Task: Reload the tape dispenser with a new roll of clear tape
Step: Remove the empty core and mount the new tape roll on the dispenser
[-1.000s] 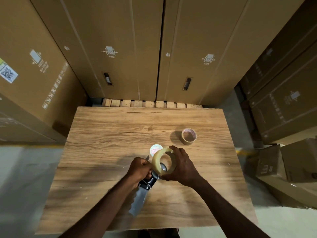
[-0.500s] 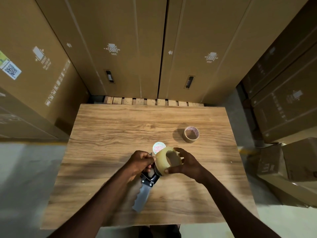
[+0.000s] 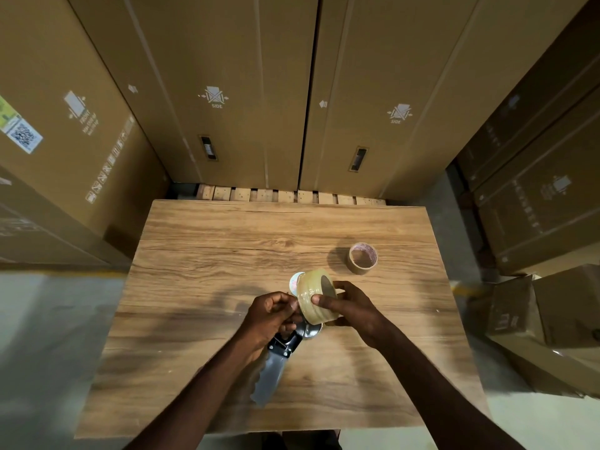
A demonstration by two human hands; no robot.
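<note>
stacked cartons wall in the wooden table (image 3: pixel 201 287). your right hand (image 3: pixel 349 306) has turned the new tape roll (image 3: pixel 316 295) on edge near the table's middle, fingers clamped around it; your left hand (image 3: pixel 271 316), curled shut, steadies the dispenser (image 3: pixel 279 355), so seating looks next.

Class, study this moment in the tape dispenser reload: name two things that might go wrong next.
1. The right hand grips the new tape roll only by its rim, above the tape dispenser; it may slip or seat crooked.
2. The left hand is close to the dispenser's head; a cutting blade there, if any, could nick fingers.
</note>
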